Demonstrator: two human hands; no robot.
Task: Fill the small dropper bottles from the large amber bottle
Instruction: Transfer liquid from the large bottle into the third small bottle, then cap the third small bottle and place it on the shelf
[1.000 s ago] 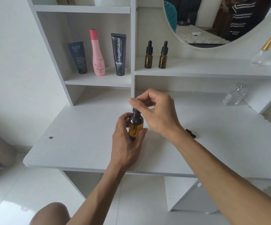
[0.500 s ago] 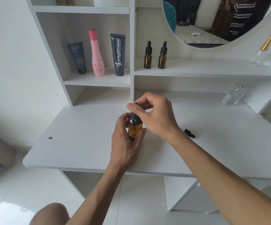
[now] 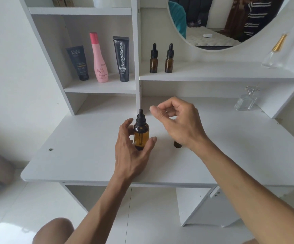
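Note:
The large amber bottle [image 3: 141, 134] stands upright on the white desk [image 3: 82, 155] with its black dropper cap on. My left hand [image 3: 132, 150] cups it loosely, fingers behind its left side and thumb across its base. My right hand [image 3: 176, 124] hovers just right of the cap, empty, fingers curled but apart. Two small amber dropper bottles [image 3: 153, 59] [image 3: 169, 59], both capped, stand side by side on the shelf behind. A small dark item [image 3: 177, 144] lies on the desk, mostly hidden under my right wrist.
Two dark tubes and a pink bottle [image 3: 99, 59] stand in the left shelf compartment. A clear glass bottle [image 3: 245, 103] sits at the back right of the desk, another with a gold cap [image 3: 273, 55] on the upper shelf. A round mirror hangs above.
My right hand has let go of the dropper cap and moved right and up. My left hand's grip on the amber bottle has loosened.

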